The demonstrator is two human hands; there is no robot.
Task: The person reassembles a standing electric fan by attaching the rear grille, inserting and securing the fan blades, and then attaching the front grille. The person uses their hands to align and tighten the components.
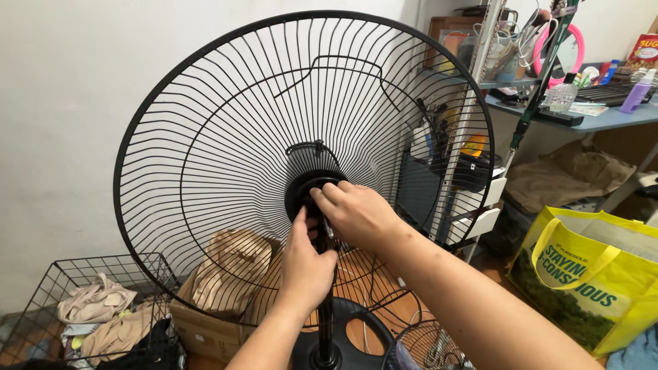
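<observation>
Both hands, the left hand and right hand, close around the hub of the fan guard, which could tip if they slip.

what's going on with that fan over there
A person is working with both bare hands at the centre of a black wire fan guard mounted on a standing fan. The right hand rests its fingers on the round black hub in the middle of the guard, while the left hand grips just below it, at the top of the black pole. No blades show on the fan. A wire basket of clothes sits on the floor to the left, and a yellow bag on the right.
</observation>
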